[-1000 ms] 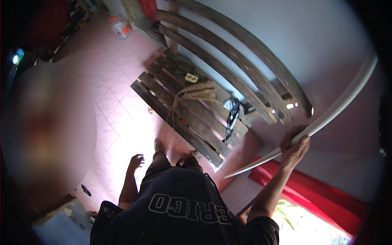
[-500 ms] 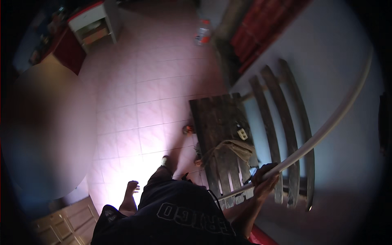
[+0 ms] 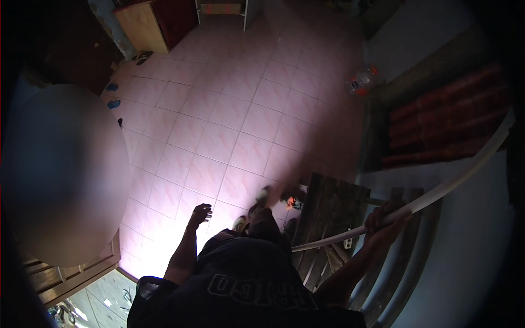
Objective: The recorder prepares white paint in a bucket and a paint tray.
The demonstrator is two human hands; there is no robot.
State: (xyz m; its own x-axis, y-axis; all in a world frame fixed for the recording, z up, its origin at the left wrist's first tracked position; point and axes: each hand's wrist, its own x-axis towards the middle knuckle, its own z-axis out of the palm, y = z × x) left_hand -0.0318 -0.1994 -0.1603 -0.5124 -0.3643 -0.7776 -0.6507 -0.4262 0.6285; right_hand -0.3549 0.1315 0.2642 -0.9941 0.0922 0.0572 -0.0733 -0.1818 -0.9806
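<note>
Now one white strip (image 3: 454,183) gripped by right hand (image 3: 385,221); left hand (image 3: 200,212) free.

I count one long white strip (image 3: 448,188), gripped in my right hand (image 3: 385,221); my left hand (image 3: 199,213) is empty. One wooden pallet (image 3: 333,199) lies on the floor, one plastic bottle (image 3: 362,82) stands beyond it, and one wooden cabinet (image 3: 143,24) is far off.

A clear plastic bottle (image 3: 362,81) with an orange cap and a blue-and-white label lies on the pink tiled floor (image 3: 235,126), near the wall at upper right. No signs or screens show; other small items are too dim to tell.
</note>
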